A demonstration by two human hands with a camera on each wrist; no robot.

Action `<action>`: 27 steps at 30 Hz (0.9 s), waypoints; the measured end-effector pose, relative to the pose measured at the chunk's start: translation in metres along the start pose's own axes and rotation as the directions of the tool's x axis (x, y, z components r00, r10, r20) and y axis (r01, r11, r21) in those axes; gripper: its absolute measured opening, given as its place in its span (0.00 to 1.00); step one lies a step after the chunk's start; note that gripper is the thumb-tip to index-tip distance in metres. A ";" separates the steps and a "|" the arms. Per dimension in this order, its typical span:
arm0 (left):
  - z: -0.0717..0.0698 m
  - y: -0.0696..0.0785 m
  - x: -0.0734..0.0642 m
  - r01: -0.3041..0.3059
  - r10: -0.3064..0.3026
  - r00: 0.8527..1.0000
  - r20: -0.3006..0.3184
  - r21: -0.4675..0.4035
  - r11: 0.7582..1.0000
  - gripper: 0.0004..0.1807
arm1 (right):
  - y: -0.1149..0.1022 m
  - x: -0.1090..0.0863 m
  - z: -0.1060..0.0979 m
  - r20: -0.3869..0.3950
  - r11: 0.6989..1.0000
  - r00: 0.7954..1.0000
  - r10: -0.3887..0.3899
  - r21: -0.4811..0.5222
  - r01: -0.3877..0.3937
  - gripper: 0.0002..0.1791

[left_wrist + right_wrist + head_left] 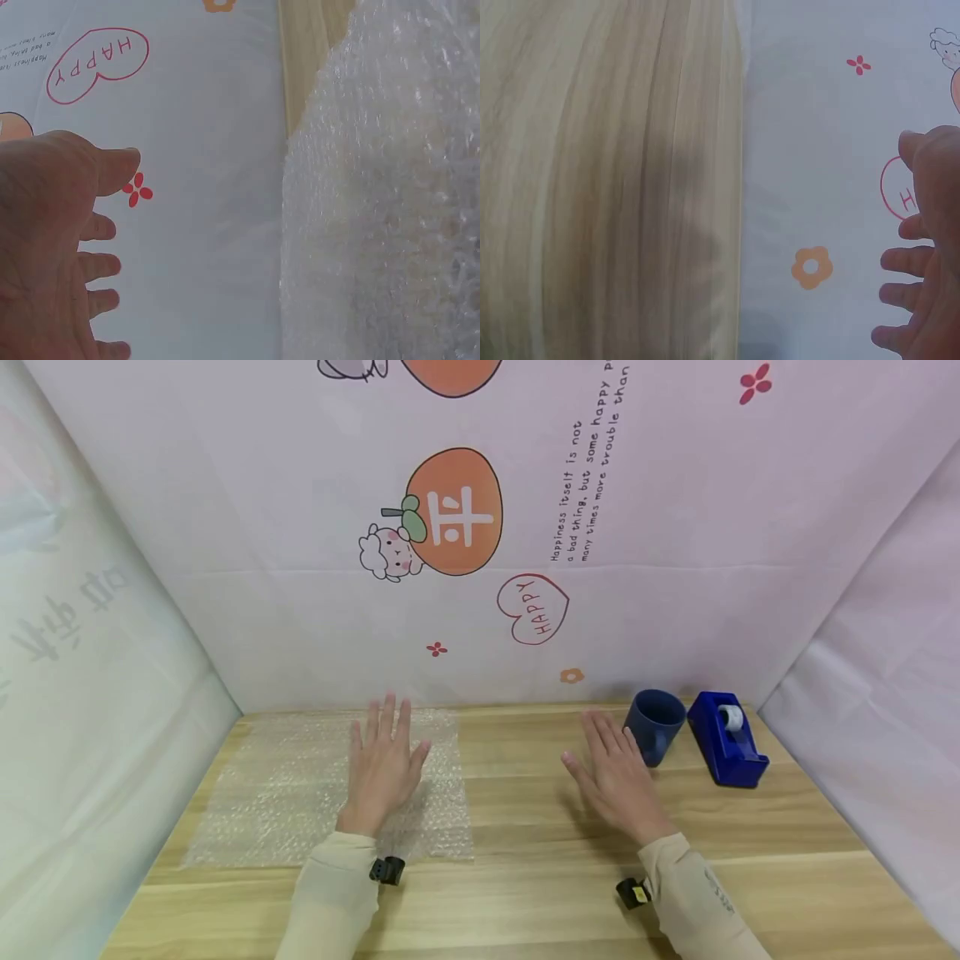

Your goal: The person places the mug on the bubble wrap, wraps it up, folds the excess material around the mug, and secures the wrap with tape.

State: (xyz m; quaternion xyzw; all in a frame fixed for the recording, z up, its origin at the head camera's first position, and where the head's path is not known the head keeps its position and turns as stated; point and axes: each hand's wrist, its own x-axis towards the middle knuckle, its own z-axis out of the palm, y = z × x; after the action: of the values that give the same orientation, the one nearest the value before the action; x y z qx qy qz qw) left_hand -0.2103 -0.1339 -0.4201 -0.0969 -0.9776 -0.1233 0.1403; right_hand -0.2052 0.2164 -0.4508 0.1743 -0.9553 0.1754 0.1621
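Observation:
In the head view a sheet of clear bubble wrap [277, 802] lies flat on the left of the table. My left hand [382, 772] hovers over its right part, fingers straight and spread, holding nothing. The left wrist view shows the bubble wrap [390, 210] beyond that hand. My right hand [615, 772] is held above the wood with straight fingers and an empty palm. Just right of its fingertips stands an upright dark blue mug [651, 722], its handle facing the front. Farther right sits a blue tape dispenser [727, 747] with a roll of tape in it.
The wooden table [525, 893] ends at a printed white cloth [300, 635] hung behind it. More white cloth walls [105, 693] close off the left and right sides. A small black camera is strapped at each wrist.

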 end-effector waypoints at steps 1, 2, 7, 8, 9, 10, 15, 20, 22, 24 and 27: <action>0.001 0.001 -0.001 -0.009 0.009 1.000 -0.016 -0.005 1.000 0.39 | -0.001 0.000 0.000 0.000 1.000 1.000 0.000 0.008 0.000 0.41; 0.002 0.003 -0.002 -0.016 0.015 1.000 -0.024 -0.012 1.000 0.38 | -0.002 -0.001 0.000 0.001 1.000 1.000 0.000 0.015 0.000 0.40; 0.006 0.014 -0.008 -0.044 0.044 0.999 -0.009 -0.029 0.999 0.33 | -0.007 -0.003 0.002 -0.002 1.000 1.000 -0.009 0.030 0.009 0.35; 0.008 0.016 -0.010 -0.041 0.042 0.999 0.015 -0.038 0.998 0.31 | -0.008 -0.003 0.002 -0.001 1.000 1.000 -0.010 0.028 0.010 0.34; 0.009 0.019 -0.011 -0.042 0.044 0.998 0.039 -0.043 0.998 0.30 | -0.009 -0.004 0.003 0.002 1.000 1.000 -0.010 0.030 0.010 0.33; 0.010 0.021 -0.012 -0.042 0.045 0.997 0.064 -0.048 0.998 0.29 | -0.010 -0.005 0.003 0.008 0.999 1.000 -0.009 0.032 0.009 0.33; 0.021 0.031 -0.017 -0.060 0.069 0.988 0.137 -0.072 0.996 0.23 | -0.015 -0.009 0.006 0.040 0.999 0.999 -0.005 0.040 0.003 0.31; 0.032 0.039 -0.019 -0.060 0.072 0.979 0.193 -0.069 0.996 0.21 | -0.018 -0.012 0.009 0.038 0.999 0.999 -0.026 0.038 0.024 0.27; 0.035 0.043 -0.021 -0.041 0.055 0.972 0.228 -0.068 0.997 0.23 | -0.020 -0.013 0.010 0.040 0.999 0.999 -0.032 0.037 0.030 0.25; 0.037 0.046 -0.023 -0.016 0.032 0.963 0.267 -0.063 0.998 0.26 | -0.021 -0.014 0.011 0.045 0.999 0.998 -0.031 0.037 0.030 0.24; 0.041 0.048 -0.026 0.011 0.005 0.955 0.296 -0.054 0.998 0.31 | -0.023 -0.016 0.012 0.056 0.999 0.998 -0.027 0.040 0.025 0.23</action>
State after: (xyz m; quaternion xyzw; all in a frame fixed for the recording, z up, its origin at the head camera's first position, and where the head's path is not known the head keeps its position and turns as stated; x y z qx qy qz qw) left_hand -0.1855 -0.0810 -0.4560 -0.1166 -0.9840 -0.1346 -0.0106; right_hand -0.1854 0.1961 -0.4607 0.1947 -0.9536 0.1869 0.1337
